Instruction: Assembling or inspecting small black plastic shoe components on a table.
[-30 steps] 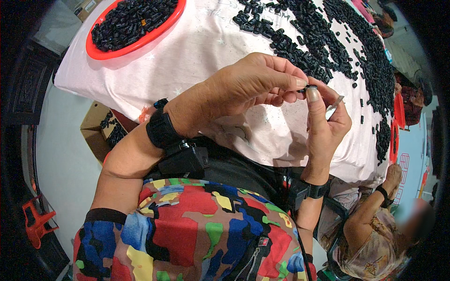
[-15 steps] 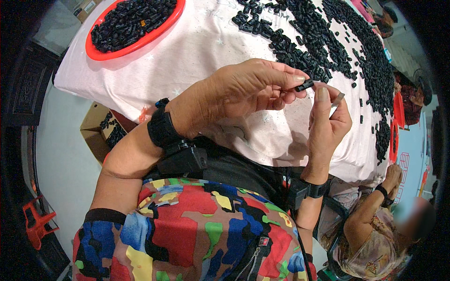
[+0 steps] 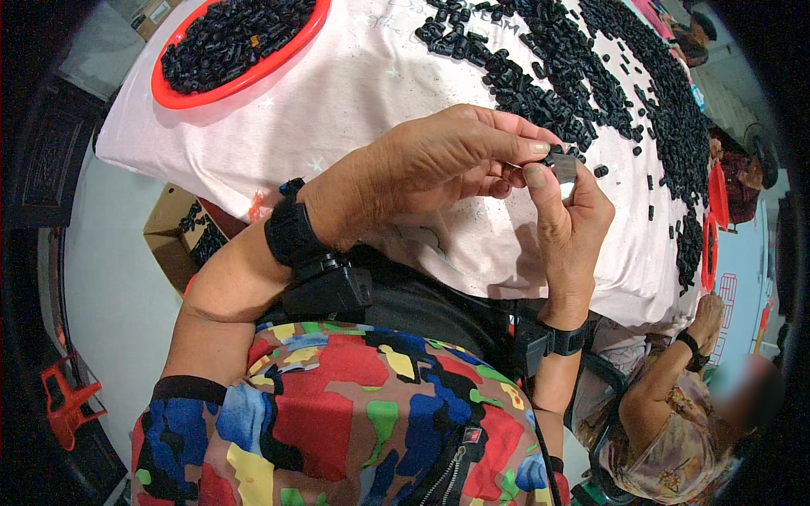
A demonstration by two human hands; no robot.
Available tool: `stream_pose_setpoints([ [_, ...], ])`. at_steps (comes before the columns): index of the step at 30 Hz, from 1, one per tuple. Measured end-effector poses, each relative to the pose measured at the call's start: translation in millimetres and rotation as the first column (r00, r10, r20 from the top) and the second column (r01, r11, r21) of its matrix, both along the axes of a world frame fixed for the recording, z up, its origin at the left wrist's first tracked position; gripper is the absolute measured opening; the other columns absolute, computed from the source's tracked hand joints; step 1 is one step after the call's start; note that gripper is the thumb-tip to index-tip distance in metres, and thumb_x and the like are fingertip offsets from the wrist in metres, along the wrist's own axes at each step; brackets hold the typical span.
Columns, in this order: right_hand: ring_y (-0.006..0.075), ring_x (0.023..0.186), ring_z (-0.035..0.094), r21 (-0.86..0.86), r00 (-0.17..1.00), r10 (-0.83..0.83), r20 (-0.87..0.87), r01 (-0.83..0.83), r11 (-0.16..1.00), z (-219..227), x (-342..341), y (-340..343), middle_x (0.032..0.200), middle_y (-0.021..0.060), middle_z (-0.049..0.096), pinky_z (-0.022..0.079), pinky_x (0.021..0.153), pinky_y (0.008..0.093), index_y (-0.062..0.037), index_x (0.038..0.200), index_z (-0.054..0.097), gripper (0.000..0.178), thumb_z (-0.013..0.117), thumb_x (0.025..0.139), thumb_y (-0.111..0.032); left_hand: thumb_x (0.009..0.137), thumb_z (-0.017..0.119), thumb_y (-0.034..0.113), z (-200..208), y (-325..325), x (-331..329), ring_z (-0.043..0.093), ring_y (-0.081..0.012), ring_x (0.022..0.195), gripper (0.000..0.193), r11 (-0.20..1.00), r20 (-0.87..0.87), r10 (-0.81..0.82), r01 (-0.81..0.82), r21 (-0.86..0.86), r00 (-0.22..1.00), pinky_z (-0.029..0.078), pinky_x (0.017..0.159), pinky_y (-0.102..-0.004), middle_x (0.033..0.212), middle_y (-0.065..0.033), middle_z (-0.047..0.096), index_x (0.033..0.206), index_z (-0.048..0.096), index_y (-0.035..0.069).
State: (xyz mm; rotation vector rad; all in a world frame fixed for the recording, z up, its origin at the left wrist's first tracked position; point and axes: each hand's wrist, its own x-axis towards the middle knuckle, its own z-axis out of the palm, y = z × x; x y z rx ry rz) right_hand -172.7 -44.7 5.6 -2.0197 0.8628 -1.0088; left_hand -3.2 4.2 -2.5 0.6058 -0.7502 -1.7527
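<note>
My left hand pinches a small black cylindrical part between thumb and fingertips, above the pale cloth. In the fingers of my right hand is a thin, flat metal blade. The blade lies right against the black part, or very close to it; the fingertips partly hide where they meet. Just beyond my hands, a large spread of similar loose black parts covers the cloth.
A red basin of black parts stands at the far left. Below the table's left side is a cardboard box with more parts. At the right sits another person, near red-rimmed trays. A red stool stands at lower left.
My right hand has moved left and turned, bringing the blade to the black part. My left hand has stayed almost still. A loose black part now shows just right of my fingers.
</note>
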Motion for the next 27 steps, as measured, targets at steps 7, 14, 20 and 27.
stream_pose_setpoints([
  [7,0.0035,0.052,0.047,-0.024,1.0,0.013,0.027,-0.013,1.0,-2,-1,-1,0.061,0.0003,0.061,0.038,0.046,0.0206,-0.0018,0.089,0.067,0.028,0.071,0.081,-0.028,0.086,0.064,0.02,2,0,-1,0.057,-0.0037,0.08,0.036,1.0,0.001,0.011,-0.011,-0.002,1.0,0.046,0.069,-0.0165,0.093,0.0013,0.062,0.116,0.057,0.003],
  [14,0.0036,0.051,0.047,0.106,0.997,-0.007,-0.08,0.016,0.994,2,0,3,0.059,0.0004,0.059,0.037,0.045,0.0211,-0.0017,0.087,0.067,0.028,0.07,0.082,-0.029,0.086,0.064,0.021,-1,-1,-2,0.057,-0.0045,0.08,0.034,0.999,0.026,0.042,-0.042,0.001,0.999,0.044,0.068,-0.017,0.092,0.0017,0.063,0.115,0.058,0.004],
  [20,0.003,0.045,0.043,-0.112,1.0,-0.007,0.01,0.008,0.994,-3,1,-2,0.05,-0.0013,0.052,0.033,0.04,0.0218,-0.0017,0.085,0.067,0.03,0.068,0.083,-0.032,0.086,0.064,0.022,1,-1,-1,0.057,-0.0045,0.08,0.033,0.999,0.043,0.033,-0.032,-0.009,0.999,0.044,0.069,-0.0172,0.093,0.0016,0.063,0.114,0.058,0.005],
  [27,0.0022,0.055,0.045,-0.008,0.995,-0.08,-0.06,0.079,0.997,6,-1,4,0.062,-0.0007,0.057,0.036,0.048,0.0192,-0.0028,0.085,0.065,0.02,0.071,0.082,-0.022,0.087,0.063,0.021,2,2,0,0.056,-0.0044,0.078,0.033,0.999,0.008,0.047,-0.047,0.014,0.999,0.044,0.067,-0.017,0.09,0.0018,0.061,0.114,0.057,0.004],
])
